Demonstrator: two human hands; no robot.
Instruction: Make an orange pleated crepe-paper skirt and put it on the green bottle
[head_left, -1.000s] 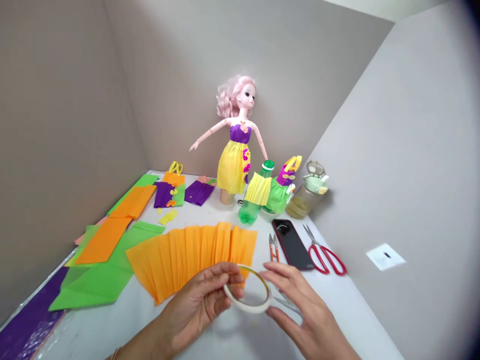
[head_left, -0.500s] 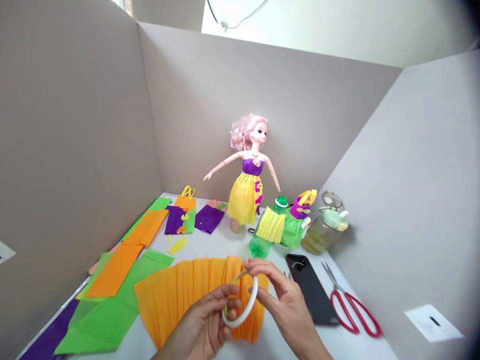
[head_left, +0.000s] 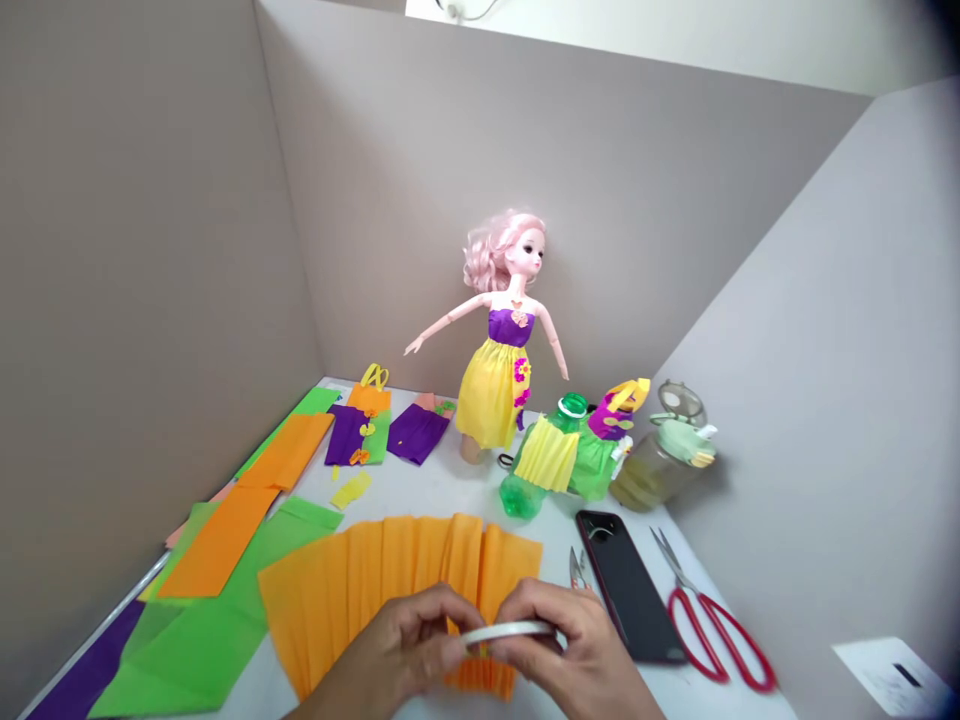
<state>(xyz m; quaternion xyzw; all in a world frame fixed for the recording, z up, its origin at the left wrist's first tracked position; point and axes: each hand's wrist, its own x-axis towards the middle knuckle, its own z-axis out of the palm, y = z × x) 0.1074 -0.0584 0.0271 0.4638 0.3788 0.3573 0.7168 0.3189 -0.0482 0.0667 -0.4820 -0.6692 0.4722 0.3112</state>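
Observation:
A narrow white ring, which looks like a roll of tape (head_left: 511,630), is held nearly edge-on between both hands. My left hand (head_left: 420,640) pinches its left end between thumb and fingers. On the other end, my right hand (head_left: 574,640) is closed with thumb and fingers around the rim. Below and behind them a pleated orange sheet (head_left: 360,580), like crepe paper, fans out over the table; the hands cover part of its right side. Small snips (head_left: 576,570) lie just beyond my right hand, partly hidden by it.
A pink-haired doll (head_left: 491,395) stands at the back. Right of it are a green bottle (head_left: 519,497), a small green dress (head_left: 592,468) and a lidded jar (head_left: 649,470). A phone (head_left: 634,600) and red-handled scissors (head_left: 697,625) lie right; green sheets (head_left: 187,640) and orange strips (head_left: 221,540) lie left.
The roll of tape has turned from upright to nearly flat and edge-on, and both hands have shifted slightly down and right with it. The camera view has tilted down a little.

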